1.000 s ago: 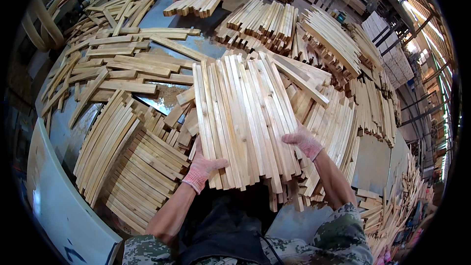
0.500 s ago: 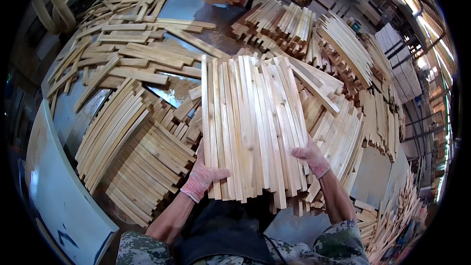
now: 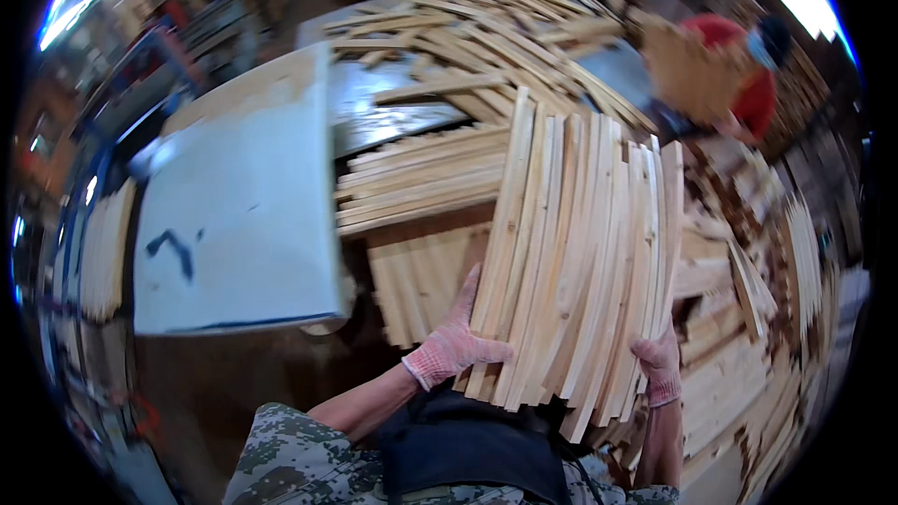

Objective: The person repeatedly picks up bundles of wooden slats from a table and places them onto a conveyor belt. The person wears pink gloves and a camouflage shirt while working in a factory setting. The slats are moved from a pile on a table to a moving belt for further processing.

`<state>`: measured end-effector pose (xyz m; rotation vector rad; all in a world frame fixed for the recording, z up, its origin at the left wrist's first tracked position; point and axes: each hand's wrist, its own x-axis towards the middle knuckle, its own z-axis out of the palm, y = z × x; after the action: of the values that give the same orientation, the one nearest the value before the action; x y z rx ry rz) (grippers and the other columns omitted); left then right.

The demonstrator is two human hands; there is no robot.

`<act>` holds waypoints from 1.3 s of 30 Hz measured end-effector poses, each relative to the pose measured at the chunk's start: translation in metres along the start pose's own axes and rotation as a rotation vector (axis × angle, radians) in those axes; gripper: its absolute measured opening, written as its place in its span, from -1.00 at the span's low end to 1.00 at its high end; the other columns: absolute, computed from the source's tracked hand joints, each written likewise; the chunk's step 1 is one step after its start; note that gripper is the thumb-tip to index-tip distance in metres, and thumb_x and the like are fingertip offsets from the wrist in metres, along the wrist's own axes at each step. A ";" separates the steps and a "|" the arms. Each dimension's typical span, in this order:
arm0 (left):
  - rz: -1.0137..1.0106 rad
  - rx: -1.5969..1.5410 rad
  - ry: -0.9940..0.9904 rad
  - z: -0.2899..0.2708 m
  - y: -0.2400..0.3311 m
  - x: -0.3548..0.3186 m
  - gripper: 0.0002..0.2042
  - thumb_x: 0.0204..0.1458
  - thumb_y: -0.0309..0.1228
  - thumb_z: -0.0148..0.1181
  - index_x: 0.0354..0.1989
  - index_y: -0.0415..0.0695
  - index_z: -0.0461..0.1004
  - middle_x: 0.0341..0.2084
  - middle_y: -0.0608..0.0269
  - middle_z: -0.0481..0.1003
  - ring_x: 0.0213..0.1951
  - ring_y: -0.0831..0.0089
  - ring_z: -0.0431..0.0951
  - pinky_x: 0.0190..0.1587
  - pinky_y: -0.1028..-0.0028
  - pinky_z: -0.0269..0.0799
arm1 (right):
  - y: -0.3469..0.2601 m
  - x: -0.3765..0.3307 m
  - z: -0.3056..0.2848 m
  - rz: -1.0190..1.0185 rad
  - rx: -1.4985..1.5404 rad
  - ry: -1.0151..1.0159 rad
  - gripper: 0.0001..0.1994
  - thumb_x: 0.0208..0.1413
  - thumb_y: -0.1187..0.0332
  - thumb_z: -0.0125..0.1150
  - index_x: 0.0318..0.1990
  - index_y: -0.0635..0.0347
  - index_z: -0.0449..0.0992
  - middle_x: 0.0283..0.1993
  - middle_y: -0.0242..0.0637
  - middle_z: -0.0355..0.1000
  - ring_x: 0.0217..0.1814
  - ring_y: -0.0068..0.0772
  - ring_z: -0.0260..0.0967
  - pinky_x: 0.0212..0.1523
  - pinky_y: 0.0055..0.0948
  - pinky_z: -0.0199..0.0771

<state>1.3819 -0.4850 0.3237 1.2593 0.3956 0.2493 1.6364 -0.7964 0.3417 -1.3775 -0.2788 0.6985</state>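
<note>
Between my two hands I hold a wide bundle of pale wooden strips (image 3: 571, 271), lying side by side, their near ends uneven. My left hand (image 3: 461, 335), in a pinkish knitted glove, clasps the bundle's left edge with the thumb on top. On the right edge, my right hand (image 3: 659, 363) in a matching glove presses in, thumb over the strips. The fingers of both hands are hidden beneath or behind the wood. Just past my left hand lies a stack of strips (image 3: 421, 178), with another layer of strips (image 3: 412, 290) below it.
A pale blue panel or tabletop (image 3: 243, 215) stands to the left. Loose strips (image 3: 496, 37) are heaped across the table at the back. At the far right a person in red (image 3: 756, 103) holds another wooden bundle (image 3: 690, 70). More stacked strips (image 3: 725, 383) lie at right.
My view has swung to the left, bringing the blue panel further in. The bundle stays in both hands and now leans, its far end tilted rightward.
</note>
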 end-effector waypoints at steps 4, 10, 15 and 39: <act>0.151 0.094 0.182 -0.092 0.030 -0.075 0.45 -0.30 -0.38 0.80 0.72 0.13 -0.27 0.55 0.17 0.13 0.54 0.26 0.14 0.56 0.15 0.15 | 0.034 0.029 0.102 0.020 -0.078 -0.163 -0.13 -0.10 0.49 0.56 0.45 0.19 0.28 0.16 -0.28 0.52 0.08 -0.36 0.58 -0.01 -0.34 0.70; 0.183 -0.121 0.539 -0.216 0.090 -0.231 0.40 -0.34 -0.45 0.77 0.70 0.10 -0.17 0.48 0.19 0.24 0.47 0.24 0.25 0.53 0.15 0.21 | 0.046 0.043 0.326 0.102 -0.086 -0.528 -0.24 0.00 0.68 0.35 0.42 0.21 0.29 0.02 -0.25 0.55 -0.14 -0.41 0.60 -0.22 -0.39 0.69; 0.194 -0.119 0.698 -0.337 0.073 -0.329 0.30 -0.30 -0.58 0.68 0.67 0.06 -0.08 0.36 0.20 0.38 0.39 0.23 0.39 0.42 0.16 0.40 | 0.058 -0.008 0.531 0.239 -0.169 -0.683 -0.22 0.00 0.55 0.46 0.42 0.25 0.25 -0.02 -0.22 0.53 -0.15 -0.31 0.58 -0.14 -0.28 0.73; -0.583 1.149 0.996 -0.616 0.177 -0.358 0.31 -0.28 0.23 0.65 0.65 -0.05 0.02 0.48 -0.12 0.24 0.50 -0.07 0.24 0.51 0.11 0.21 | 0.131 0.051 0.830 -0.244 -1.051 -0.851 -0.34 0.28 -0.10 0.23 0.39 0.12 0.41 0.19 0.10 0.60 0.27 0.19 0.53 0.26 0.01 0.50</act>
<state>0.8033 -0.0378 0.3922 1.9799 1.9286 0.1151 1.1663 -0.0985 0.3708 -1.8820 -1.6416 0.9518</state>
